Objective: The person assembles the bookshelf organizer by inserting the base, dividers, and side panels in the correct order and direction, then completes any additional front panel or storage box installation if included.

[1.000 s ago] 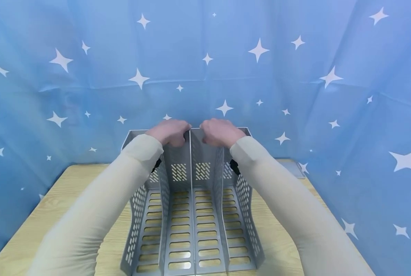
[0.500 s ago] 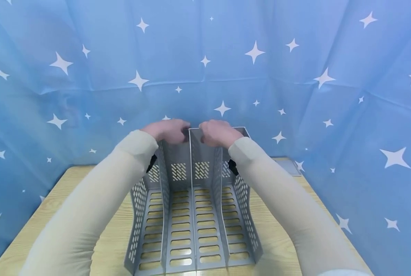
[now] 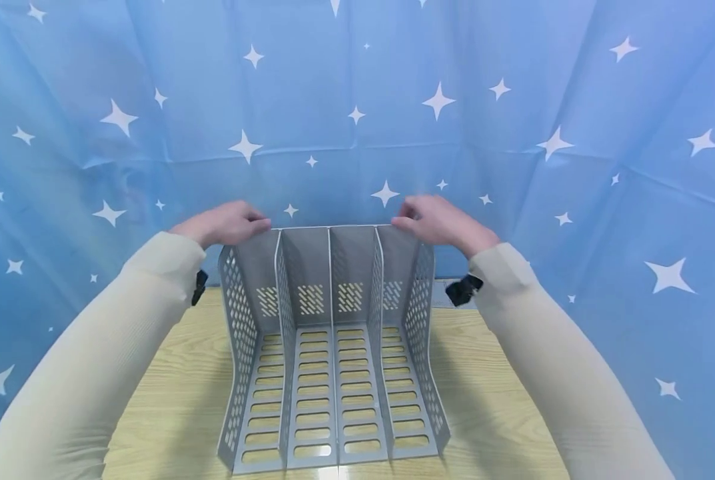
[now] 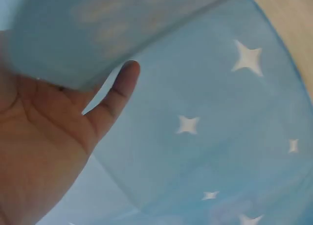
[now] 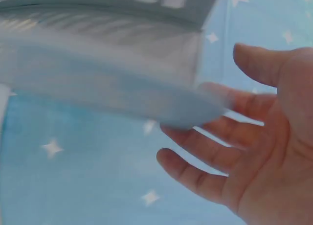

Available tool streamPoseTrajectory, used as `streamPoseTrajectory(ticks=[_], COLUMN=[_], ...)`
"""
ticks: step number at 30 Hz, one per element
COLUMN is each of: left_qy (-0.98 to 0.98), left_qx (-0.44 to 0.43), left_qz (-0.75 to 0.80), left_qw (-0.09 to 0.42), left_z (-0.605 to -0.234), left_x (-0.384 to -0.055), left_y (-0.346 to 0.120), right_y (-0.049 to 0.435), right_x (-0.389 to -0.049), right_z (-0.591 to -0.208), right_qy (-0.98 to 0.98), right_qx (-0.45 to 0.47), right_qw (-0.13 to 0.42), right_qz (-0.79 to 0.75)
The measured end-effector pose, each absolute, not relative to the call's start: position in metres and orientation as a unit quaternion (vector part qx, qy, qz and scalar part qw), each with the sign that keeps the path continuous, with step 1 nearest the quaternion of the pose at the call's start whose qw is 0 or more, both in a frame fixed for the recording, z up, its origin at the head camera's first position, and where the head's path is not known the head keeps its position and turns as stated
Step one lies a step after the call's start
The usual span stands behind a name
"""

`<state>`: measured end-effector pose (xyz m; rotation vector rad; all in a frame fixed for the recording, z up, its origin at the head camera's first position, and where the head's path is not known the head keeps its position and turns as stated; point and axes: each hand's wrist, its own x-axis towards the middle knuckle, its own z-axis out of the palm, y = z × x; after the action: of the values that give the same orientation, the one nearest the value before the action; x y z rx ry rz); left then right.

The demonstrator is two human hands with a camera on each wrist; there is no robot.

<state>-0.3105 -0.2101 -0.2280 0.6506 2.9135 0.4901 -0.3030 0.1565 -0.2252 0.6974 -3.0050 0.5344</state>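
A grey plastic file rack [image 3: 335, 393] with upright perforated dividers stands on the wooden table in the head view. At the top left corner of its back panel is my left hand [image 3: 231, 222], thumb side by the edge. In the left wrist view the palm [image 4: 44, 137] lies by a blurred corner of the rack, one finger straight and the others hidden behind it. My right hand [image 3: 438, 220] is at the top right corner. Its fingers and thumb are spread in the right wrist view, fingertips [image 5: 171, 159] by the blurred rack corner [image 5: 195, 105].
The wooden table [image 3: 171, 380] extends on both sides of the rack. A flat grey panel [image 3: 447, 293] lies behind it at the right. A blue curtain [image 3: 333, 80] with white stars hangs close behind and at both sides.
Both hands have moved apart along the top edge, from the middle of the back panel to its outer corners. The rack stays in nearly the same place.
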Motion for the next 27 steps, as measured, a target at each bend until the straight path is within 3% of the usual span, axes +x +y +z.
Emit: streamPoseTrajectory(ticks=[8,13,16,27], left_qy=[0.945,0.918,0.900,0.812], left_qx=[0.162,0.121,0.115,0.018], left_qz=[0.285,0.378,0.421,0.474], left_qw=[-0.001,0.017,-0.010,-0.340], left_z=[-0.263,-0.275,-0.286,-0.327], left_x=[-0.292,-0.275,-0.262,-0.197], left_y=[-0.243,-0.264,-0.276,-0.283], right_y=[0.189,0.184,0.183,0.226], right_x=[-0.276,-0.265,-0.263,-0.270], right_z=[-0.280,-0.298,-0.306,-0.356], right_qy=[-0.930,-0.916,-0.916,-0.930], right_qx=[0.163,0.179,0.193,0.149], right_qw=[0.027,0.053,0.043,-0.030], right_qz=[0.329,0.354,0.349,0.334])
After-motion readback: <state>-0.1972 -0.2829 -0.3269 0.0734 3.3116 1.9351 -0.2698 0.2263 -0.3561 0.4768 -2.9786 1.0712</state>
